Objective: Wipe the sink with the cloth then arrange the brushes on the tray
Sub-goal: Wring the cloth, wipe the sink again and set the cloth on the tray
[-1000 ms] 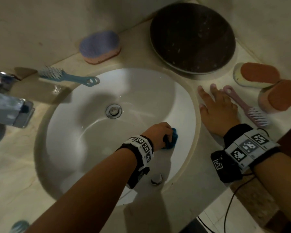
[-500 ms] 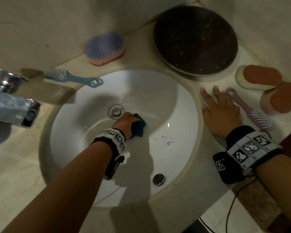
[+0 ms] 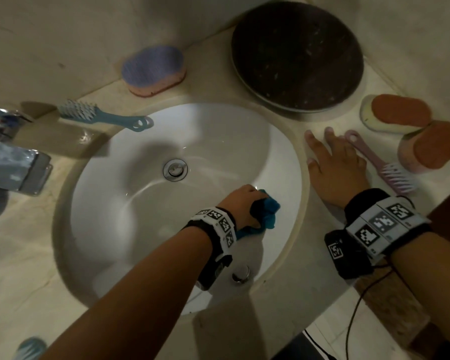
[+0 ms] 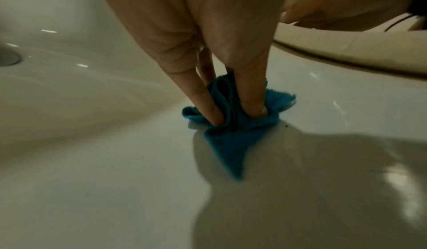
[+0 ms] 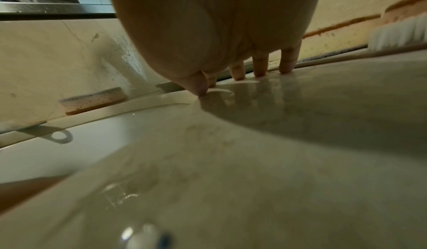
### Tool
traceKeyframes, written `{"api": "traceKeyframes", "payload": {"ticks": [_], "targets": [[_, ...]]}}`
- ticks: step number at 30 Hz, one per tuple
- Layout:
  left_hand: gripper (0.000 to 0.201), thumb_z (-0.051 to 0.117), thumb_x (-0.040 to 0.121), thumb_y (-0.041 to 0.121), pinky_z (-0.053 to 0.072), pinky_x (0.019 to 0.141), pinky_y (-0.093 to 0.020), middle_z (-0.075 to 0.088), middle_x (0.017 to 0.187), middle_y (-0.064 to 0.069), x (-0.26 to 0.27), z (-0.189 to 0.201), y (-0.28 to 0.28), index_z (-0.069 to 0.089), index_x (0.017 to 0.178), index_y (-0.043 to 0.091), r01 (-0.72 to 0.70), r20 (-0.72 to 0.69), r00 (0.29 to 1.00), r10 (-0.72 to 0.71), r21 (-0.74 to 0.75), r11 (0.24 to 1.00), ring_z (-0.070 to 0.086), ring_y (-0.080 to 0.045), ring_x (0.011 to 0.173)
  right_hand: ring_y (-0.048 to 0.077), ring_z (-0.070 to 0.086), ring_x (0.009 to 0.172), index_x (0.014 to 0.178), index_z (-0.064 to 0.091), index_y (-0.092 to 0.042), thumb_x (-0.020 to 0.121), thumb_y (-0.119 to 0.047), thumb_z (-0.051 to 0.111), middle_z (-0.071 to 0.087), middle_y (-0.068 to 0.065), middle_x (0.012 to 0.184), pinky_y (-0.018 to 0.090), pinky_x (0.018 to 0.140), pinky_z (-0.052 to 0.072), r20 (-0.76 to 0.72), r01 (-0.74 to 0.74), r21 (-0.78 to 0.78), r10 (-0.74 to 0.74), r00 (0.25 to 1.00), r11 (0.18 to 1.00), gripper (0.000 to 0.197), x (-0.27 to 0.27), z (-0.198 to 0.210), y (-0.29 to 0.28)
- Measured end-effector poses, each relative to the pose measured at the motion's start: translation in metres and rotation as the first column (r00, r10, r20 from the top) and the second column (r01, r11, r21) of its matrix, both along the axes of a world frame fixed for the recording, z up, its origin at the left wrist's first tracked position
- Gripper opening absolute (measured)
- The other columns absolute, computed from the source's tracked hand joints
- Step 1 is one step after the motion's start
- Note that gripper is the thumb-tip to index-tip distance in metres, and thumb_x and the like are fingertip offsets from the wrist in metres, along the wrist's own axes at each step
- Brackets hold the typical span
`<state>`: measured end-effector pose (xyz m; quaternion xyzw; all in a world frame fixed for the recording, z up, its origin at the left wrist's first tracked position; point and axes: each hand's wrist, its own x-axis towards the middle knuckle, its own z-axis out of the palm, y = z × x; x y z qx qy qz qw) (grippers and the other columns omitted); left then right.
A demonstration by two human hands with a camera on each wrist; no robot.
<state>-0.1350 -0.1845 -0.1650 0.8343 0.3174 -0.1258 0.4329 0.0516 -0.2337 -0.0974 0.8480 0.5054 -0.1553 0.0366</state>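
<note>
With the left hand (image 3: 240, 203) pinching the bunched blue cloth (image 3: 266, 213) against the sink (image 3: 140, 203) wall and the right hand (image 3: 335, 167) flat on the surface (image 3: 283, 320), overlapping, firmly pressed strokes should cover the bowl best.

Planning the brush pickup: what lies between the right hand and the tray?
Head view: only bare countertop separates the right hand from the dark round tray.

sink (image 3: 146, 229): glossy white ceramic | cloth (image 4: 228, 136): fuzzy blue fabric | counter (image 3: 283, 320): smooth marbled stone | drain (image 3: 175, 169): shiny metal
</note>
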Motion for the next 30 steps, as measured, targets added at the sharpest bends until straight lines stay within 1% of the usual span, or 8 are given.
{"api": "traceKeyframes", "payload": {"ticks": [4, 8, 15, 19, 22, 25, 28, 30], "targets": [[0.046, 0.069, 0.08, 0.023, 0.039, 0.095, -0.033, 0.054, 0.12, -0.011, 0.014, 0.0, -0.001, 0.055, 0.123, 0.014, -0.031, 0.035, 0.999, 0.029, 0.038, 0.999, 0.052, -0.028, 0.112, 0.029, 0.004, 0.146, 0.148, 0.005, -0.038, 0.098, -0.033, 0.032, 0.001, 0.003, 0.16, 0.051, 0.115, 0.011, -0.004, 0.0, -0.004, 0.0, 1.0, 1.0, 0.057, 0.0, 0.0, 0.001], [0.031, 0.061, 0.082, 0.013, 0.042, 0.087, -0.034, 0.057, 0.112, -0.013, 0.022, -0.005, 0.0, 0.055, 0.112, 0.009, -0.095, 0.052, 0.994, 0.091, 0.072, 0.993, 0.055, -0.031, 0.104, 0.029, 0.004, 0.146, 0.148, 0.005, -0.038, 0.098, -0.032, 0.032, 0.0, 0.002, 0.16, 0.051, 0.115, 0.011, -0.006, 0.004, -0.006, -0.004, 1.0, 1.0, 0.057, -0.001, 0.0, 0.001], [0.033, 0.056, 0.082, 0.005, 0.042, 0.084, -0.034, 0.054, 0.115, -0.016, 0.026, -0.009, 0.021, 0.048, 0.114, 0.008, -0.121, 0.029, 0.992, 0.119, 0.098, 0.988, 0.053, -0.032, 0.103, 0.028, 0.005, 0.146, 0.148, 0.006, -0.039, 0.098, -0.032, 0.033, 0.001, 0.001, 0.16, 0.05, 0.115, 0.012, -0.004, -0.002, 0.01, 0.002, 1.0, 1.0, 0.057, 0.0, 0.0, 0.0], [0.03, 0.056, 0.081, 0.004, 0.04, 0.076, -0.029, 0.054, 0.107, -0.014, 0.01, -0.002, 0.038, 0.049, 0.109, 0.012, -0.356, 0.141, 0.93, 0.339, 0.114, 0.928, 0.054, -0.031, 0.094, 0.028, 0.006, 0.146, 0.148, 0.006, -0.039, 0.098, -0.033, 0.033, 0.002, 0.002, 0.159, 0.051, 0.114, 0.012, 0.001, -0.014, 0.015, 0.014, 1.0, 1.0, 0.057, 0.001, -0.001, 0.0], [0.029, 0.062, 0.081, 0.006, 0.044, 0.075, -0.027, 0.06, 0.101, -0.009, 0.008, 0.013, 0.039, 0.05, 0.107, 0.014, -0.447, 0.261, 0.862, 0.435, -0.014, 0.894, 0.057, -0.025, 0.089, 0.028, 0.005, 0.146, 0.148, 0.005, -0.039, 0.098, -0.034, 0.032, 0.001, 0.002, 0.159, 0.051, 0.114, 0.012, -0.002, -0.012, 0.004, 0.012, 1.0, 1.0, 0.057, 0.002, -0.001, 0.0], [0.035, 0.068, 0.078, 0.009, 0.045, 0.079, -0.025, 0.061, 0.098, -0.002, 0.018, 0.023, 0.023, 0.055, 0.11, 0.015, -0.299, 0.269, 0.909, 0.318, -0.108, 0.948, 0.057, -0.018, 0.088, 0.029, 0.004, 0.146, 0.148, 0.003, -0.039, 0.098, -0.034, 0.031, 0.0, 0.002, 0.16, 0.051, 0.115, 0.011, 0.0, -0.018, -0.009, 0.018, 1.0, 1.0, 0.057, 0.002, 0.0, 0.0], [0.038, 0.069, 0.077, 0.012, 0.042, 0.085, -0.026, 0.061, 0.107, -0.007, 0.031, 0.019, 0.001, 0.059, 0.114, 0.015, -0.099, 0.209, 0.973, 0.098, -0.006, 0.995, 0.057, -0.023, 0.097, 0.029, 0.005, 0.146, 0.148, 0.003, -0.038, 0.098, -0.034, 0.03, 0.0, 0.003, 0.159, 0.052, 0.115, 0.012, 0.014, -0.029, -0.008, 0.029, 0.999, 1.0, 0.057, 0.002, -0.001, 0.0], [0.037, 0.066, 0.08, 0.012, 0.039, 0.089, -0.029, 0.058, 0.112, -0.011, 0.031, 0.008, -0.002, 0.06, 0.116, 0.013, -0.075, 0.164, 0.984, 0.065, 0.057, 0.996, 0.055, -0.027, 0.104, 0.029, 0.005, 0.146, 0.148, 0.003, -0.038, 0.098, -0.034, 0.031, 0.0, 0.003, 0.159, 0.052, 0.114, 0.012, 0.017, -0.024, -0.009, 0.024, 1.0, 1.0, 0.057, 0.002, -0.001, 0.0]]}}
